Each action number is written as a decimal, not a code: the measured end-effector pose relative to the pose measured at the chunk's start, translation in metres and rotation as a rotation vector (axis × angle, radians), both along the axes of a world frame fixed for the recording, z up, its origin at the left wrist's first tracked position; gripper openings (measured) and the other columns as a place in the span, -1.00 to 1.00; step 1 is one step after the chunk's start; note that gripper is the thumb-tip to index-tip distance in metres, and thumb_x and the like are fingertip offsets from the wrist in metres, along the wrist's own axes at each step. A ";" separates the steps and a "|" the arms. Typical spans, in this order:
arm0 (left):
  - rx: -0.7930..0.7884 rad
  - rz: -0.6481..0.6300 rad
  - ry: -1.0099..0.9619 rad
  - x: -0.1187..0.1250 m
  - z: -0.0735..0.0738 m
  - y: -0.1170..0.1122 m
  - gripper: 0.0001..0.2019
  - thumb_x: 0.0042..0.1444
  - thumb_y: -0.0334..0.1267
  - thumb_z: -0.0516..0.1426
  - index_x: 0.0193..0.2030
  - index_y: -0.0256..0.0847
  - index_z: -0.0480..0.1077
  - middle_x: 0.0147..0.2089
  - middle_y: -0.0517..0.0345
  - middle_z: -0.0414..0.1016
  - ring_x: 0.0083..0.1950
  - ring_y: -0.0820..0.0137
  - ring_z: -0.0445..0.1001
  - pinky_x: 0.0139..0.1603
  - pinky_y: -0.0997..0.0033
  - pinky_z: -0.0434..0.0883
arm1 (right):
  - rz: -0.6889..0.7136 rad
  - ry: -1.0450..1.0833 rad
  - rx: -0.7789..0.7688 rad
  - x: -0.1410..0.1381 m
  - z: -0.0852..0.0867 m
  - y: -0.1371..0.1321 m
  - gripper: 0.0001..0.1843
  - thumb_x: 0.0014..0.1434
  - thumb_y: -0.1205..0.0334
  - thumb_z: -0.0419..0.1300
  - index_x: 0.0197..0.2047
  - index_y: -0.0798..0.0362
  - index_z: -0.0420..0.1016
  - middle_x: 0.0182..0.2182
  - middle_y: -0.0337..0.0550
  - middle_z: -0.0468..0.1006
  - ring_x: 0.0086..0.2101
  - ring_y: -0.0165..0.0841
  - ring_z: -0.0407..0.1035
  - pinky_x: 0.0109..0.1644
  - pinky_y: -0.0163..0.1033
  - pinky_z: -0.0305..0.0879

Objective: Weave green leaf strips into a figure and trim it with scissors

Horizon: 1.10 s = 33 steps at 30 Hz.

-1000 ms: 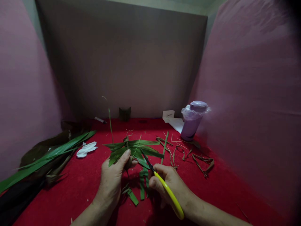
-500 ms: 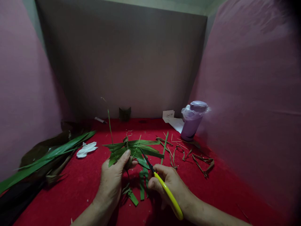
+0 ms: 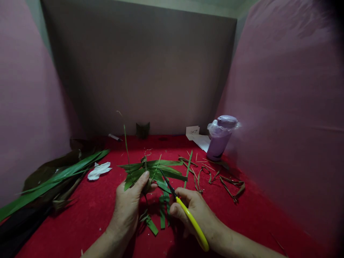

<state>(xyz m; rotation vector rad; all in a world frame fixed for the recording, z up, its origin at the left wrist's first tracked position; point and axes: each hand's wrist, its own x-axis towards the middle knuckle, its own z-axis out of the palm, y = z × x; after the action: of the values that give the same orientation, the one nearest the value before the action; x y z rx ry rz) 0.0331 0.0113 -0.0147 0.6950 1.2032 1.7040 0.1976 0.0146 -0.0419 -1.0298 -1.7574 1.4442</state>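
Note:
A bundle of green leaf strips (image 3: 166,168), bound round a brown wrapped stem (image 3: 145,163), is pinched between the thumb and fingers of my left hand (image 3: 129,200). The strips fan out to both sides, and a thin stalk (image 3: 125,141) rises at the left of the bundle. My right hand (image 3: 195,208) grips a pair of scissors (image 3: 191,222) with yellow handles and dark blades. Their tips lie against the right-hand strips; whether a strip sits between the blades I cannot tell. Cut green leaf pieces (image 3: 162,211) lie below, between my hands.
Long green leaves (image 3: 70,172) and a white crumpled tissue (image 3: 99,171) lie at the left. On the right are dried brown strips (image 3: 233,186), thin sticks and a purple tumbler (image 3: 219,143) with plastic round its top. White paper (image 3: 201,142) lies near the back wall.
Almost nothing differs. The tip of the thin stalk has shifted very slightly to the right; both hands and the scissors stay in place.

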 end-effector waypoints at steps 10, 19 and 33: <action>-0.004 0.009 0.000 -0.001 -0.001 -0.001 -0.82 -0.15 -0.23 0.27 -0.44 -0.28 0.42 -0.51 0.27 0.48 -0.49 0.44 0.49 -0.38 0.43 0.48 | 0.063 -0.003 0.081 0.004 0.004 -0.001 -0.47 0.02 -0.26 0.07 -0.34 0.11 0.29 -0.60 -0.36 0.18 -0.62 -0.55 0.09 -0.67 -0.50 0.07; -0.009 -0.001 0.027 0.000 -0.001 -0.001 -0.81 -0.14 -0.22 0.27 -0.43 -0.28 0.42 -0.51 0.25 0.49 -0.48 0.41 0.50 -0.38 0.41 0.48 | 0.048 0.024 0.036 0.002 0.001 0.000 -0.51 0.01 -0.21 0.13 -0.36 0.12 0.31 -0.61 -0.36 0.18 -0.62 -0.57 0.08 -0.68 -0.50 0.02; 0.004 -0.005 0.017 0.000 0.000 -0.001 -0.82 -0.15 -0.23 0.27 -0.44 -0.27 0.43 -0.51 0.26 0.49 -0.49 0.42 0.50 -0.37 0.41 0.48 | -0.030 0.013 -0.071 -0.002 0.007 -0.002 -0.62 -0.04 -0.05 0.22 -0.47 0.09 0.24 -0.67 -0.40 0.19 -0.70 -0.58 0.07 -0.78 -0.51 0.06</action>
<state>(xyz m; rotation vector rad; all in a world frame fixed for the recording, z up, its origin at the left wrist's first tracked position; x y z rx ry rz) 0.0327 0.0098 -0.0146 0.7156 1.2090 1.6996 0.1954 0.0131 -0.0353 -1.0765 -1.6849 1.5006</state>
